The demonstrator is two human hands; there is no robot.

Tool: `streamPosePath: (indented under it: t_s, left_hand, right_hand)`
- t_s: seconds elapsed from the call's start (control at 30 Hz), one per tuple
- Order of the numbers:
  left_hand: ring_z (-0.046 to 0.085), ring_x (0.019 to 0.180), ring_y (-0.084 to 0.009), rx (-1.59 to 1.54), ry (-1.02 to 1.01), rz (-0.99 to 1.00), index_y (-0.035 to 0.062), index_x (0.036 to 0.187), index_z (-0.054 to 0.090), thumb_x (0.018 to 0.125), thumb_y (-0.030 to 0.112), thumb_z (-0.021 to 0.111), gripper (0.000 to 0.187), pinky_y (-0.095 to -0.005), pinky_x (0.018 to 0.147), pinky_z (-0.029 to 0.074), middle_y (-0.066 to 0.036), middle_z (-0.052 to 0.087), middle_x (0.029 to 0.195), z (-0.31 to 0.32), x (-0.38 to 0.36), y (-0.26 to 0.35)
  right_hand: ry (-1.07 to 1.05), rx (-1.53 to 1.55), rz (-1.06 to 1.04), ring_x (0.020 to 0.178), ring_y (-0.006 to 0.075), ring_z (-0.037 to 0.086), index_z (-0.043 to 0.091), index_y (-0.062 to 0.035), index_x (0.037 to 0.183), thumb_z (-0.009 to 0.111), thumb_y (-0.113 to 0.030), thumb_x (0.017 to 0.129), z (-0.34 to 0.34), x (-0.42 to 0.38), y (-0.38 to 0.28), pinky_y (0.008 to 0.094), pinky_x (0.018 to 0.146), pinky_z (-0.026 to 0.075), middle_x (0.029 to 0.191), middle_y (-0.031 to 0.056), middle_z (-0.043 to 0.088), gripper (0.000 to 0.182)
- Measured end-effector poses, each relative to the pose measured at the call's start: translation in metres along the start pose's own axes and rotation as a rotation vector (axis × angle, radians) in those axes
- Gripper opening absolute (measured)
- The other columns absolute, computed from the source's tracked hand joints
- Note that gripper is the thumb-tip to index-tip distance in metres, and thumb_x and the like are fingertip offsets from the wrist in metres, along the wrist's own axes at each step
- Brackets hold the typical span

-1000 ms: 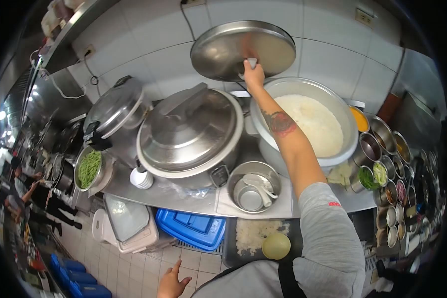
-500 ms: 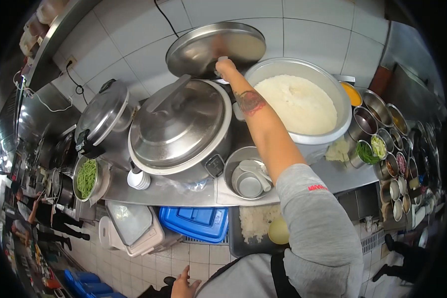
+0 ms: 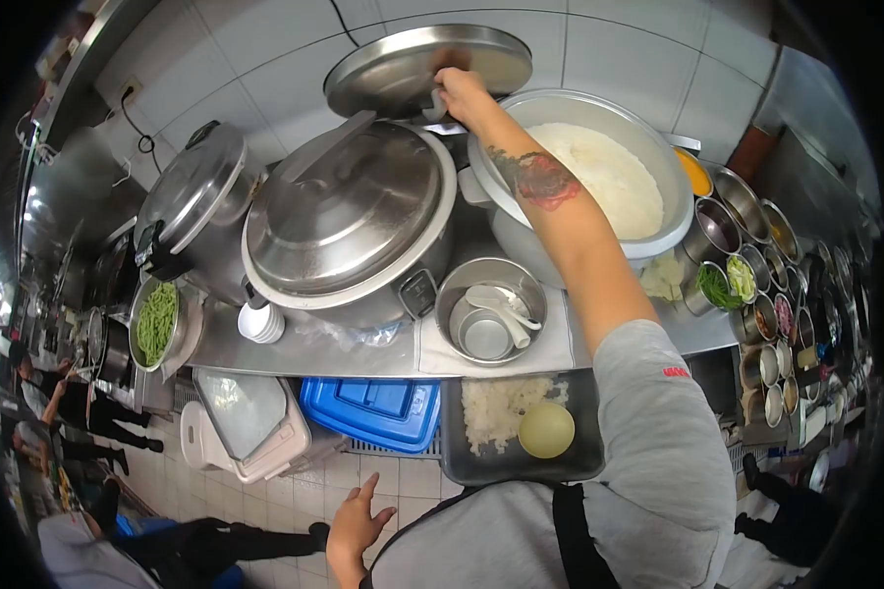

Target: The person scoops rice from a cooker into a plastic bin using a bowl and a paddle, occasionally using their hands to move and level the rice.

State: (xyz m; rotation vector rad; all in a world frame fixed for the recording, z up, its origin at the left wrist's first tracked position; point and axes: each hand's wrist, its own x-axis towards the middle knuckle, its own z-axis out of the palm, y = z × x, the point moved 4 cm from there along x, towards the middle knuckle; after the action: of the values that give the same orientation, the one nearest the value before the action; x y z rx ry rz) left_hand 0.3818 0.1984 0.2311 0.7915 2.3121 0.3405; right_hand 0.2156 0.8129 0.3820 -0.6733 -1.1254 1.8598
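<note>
The right hand (image 3: 461, 92) is up at the handle of the raised steel lid (image 3: 388, 71), its fingers partly curled; whether they grip the handle or only touch it, I cannot tell. The left hand (image 3: 358, 527) is released, holding nothing, its fingers spread, low in front of the open pot (image 3: 680, 236) and well apart from it.

The lid stands tilted by the tiled wall, behind and to the left of the open pot, which contains white rice (image 3: 614, 187). The right forearm passes over the pot's left side.

Left of the open pot is a large cooker (image 3: 349, 221) with its cover on. In front and to the left, a steel pot (image 3: 537, 285) with pale utensils inside rests on a white cloth (image 3: 557, 339). Farther forward, below counter level, a dark tray (image 3: 584, 432) bears loose rice and a yellowish bowl (image 3: 546, 430). Metal containers stand to the right.
</note>
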Motion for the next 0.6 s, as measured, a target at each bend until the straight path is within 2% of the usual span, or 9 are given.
streamPosePath:
  t_s: [0.1, 0.17, 0.23, 0.27, 0.37, 0.4, 0.5, 0.57, 0.6]
  left_hand:
    - [0.055, 0.101, -0.0420, 0.002, -0.002, -0.035, 0.0106, 0.133, 0.041, 0.074, 0.027, 0.071, 0.068, -0.0443, 0.084, 0.046, -0.028, 0.054, 0.113, 0.005, -0.001, -0.007]
    - [0.055, 0.102, -0.0421, -0.003, 0.013, -0.085, 0.0108, 0.133, 0.041, 0.074, 0.027, 0.071, 0.068, -0.0444, 0.084, 0.046, -0.028, 0.054, 0.114, 0.007, -0.007, -0.011]
    - [0.054, 0.102, -0.0422, -0.028, 0.021, -0.103, 0.0110, 0.133, 0.041, 0.073, 0.028, 0.071, 0.069, -0.0447, 0.085, 0.045, -0.028, 0.054, 0.115, 0.010, -0.016, -0.012]
    - [0.054, 0.102, -0.0422, -0.034, 0.022, -0.128, 0.0110, 0.133, 0.041, 0.073, 0.028, 0.071, 0.069, -0.0447, 0.085, 0.045, -0.028, 0.054, 0.115, 0.012, -0.021, -0.013]
    - [0.054, 0.102, -0.0426, -0.081, 0.009, -0.202, 0.0118, 0.133, 0.041, 0.073, 0.028, 0.071, 0.069, -0.0450, 0.085, 0.045, -0.028, 0.054, 0.114, 0.021, -0.030, -0.014]
    - [0.054, 0.102, -0.0428, -0.103, -0.004, -0.217, 0.0125, 0.133, 0.041, 0.074, 0.028, 0.071, 0.068, -0.0450, 0.085, 0.045, -0.028, 0.054, 0.113, 0.024, -0.031, -0.015]
    - [0.054, 0.102, -0.0432, -0.122, -0.022, -0.200, 0.0136, 0.134, 0.040, 0.074, 0.027, 0.070, 0.068, -0.0449, 0.085, 0.045, -0.028, 0.054, 0.113, 0.033, -0.025, -0.022]
    - [0.054, 0.102, -0.0433, -0.116, -0.041, -0.175, 0.0141, 0.134, 0.040, 0.074, 0.027, 0.070, 0.068, -0.0447, 0.086, 0.045, -0.029, 0.054, 0.113, 0.037, -0.020, -0.025]
    - [0.054, 0.102, -0.0433, -0.097, -0.009, -0.142, 0.0140, 0.134, 0.040, 0.074, 0.025, 0.070, 0.068, -0.0447, 0.085, 0.045, -0.029, 0.054, 0.112, 0.034, -0.016, -0.022]
  right_hand:
    - [-0.024, -0.093, -0.059, 0.100, 0.0240, 0.052, 0.056, 0.0040, 0.102, 0.060, -0.002, 0.076, 0.003, 0.001, -0.005, 0.0366, 0.092, 0.040, 0.104, 0.0147, 0.055, 0.027]
    - [-0.153, -0.003, -0.002, 0.108, 0.0251, 0.049, 0.056, 0.0037, 0.104, 0.063, -0.006, 0.076, 0.013, 0.017, 0.006, 0.0420, 0.098, 0.037, 0.110, 0.0150, 0.053, 0.030]
    - [-0.083, -0.063, -0.033, 0.084, 0.0252, 0.058, 0.056, 0.0088, 0.100, 0.064, -0.010, 0.076, 0.020, 0.032, 0.023, 0.0422, 0.080, 0.045, 0.096, 0.0159, 0.059, 0.032]
    - [-0.140, -0.067, 0.024, 0.097, 0.0264, 0.056, 0.054, 0.0066, 0.108, 0.063, -0.011, 0.078, 0.027, 0.019, 0.025, 0.0436, 0.087, 0.042, 0.109, 0.0156, 0.057, 0.036]
    - [-0.013, -0.166, 0.020, 0.102, 0.0275, 0.054, 0.054, 0.0039, 0.111, 0.063, -0.010, 0.079, 0.041, 0.012, 0.034, 0.0431, 0.089, 0.041, 0.112, 0.0147, 0.057, 0.036]
    - [-0.093, -0.106, 0.042, 0.119, 0.0316, 0.042, 0.050, 0.0049, 0.117, 0.061, -0.010, 0.080, 0.046, 0.003, 0.033, 0.0533, 0.100, 0.032, 0.126, 0.0165, 0.048, 0.042]
    - [-0.061, -0.167, 0.035, 0.113, 0.0289, 0.049, 0.050, 0.0034, 0.121, 0.062, -0.017, 0.082, 0.054, 0.031, 0.044, 0.0476, 0.097, 0.037, 0.118, 0.0147, 0.055, 0.045]
    - [-0.239, -0.134, 0.033, 0.069, 0.0199, 0.057, 0.059, -0.0034, 0.102, 0.057, -0.019, 0.085, 0.051, 0.080, 0.060, 0.0354, 0.052, 0.044, 0.087, 0.0097, 0.062, 0.024]
    - [-0.220, 0.051, 0.013, 0.064, 0.0207, 0.057, 0.061, -0.0029, 0.094, 0.053, -0.014, 0.084, 0.055, 0.062, 0.050, 0.0342, 0.050, 0.043, 0.080, 0.0078, 0.063, 0.016]
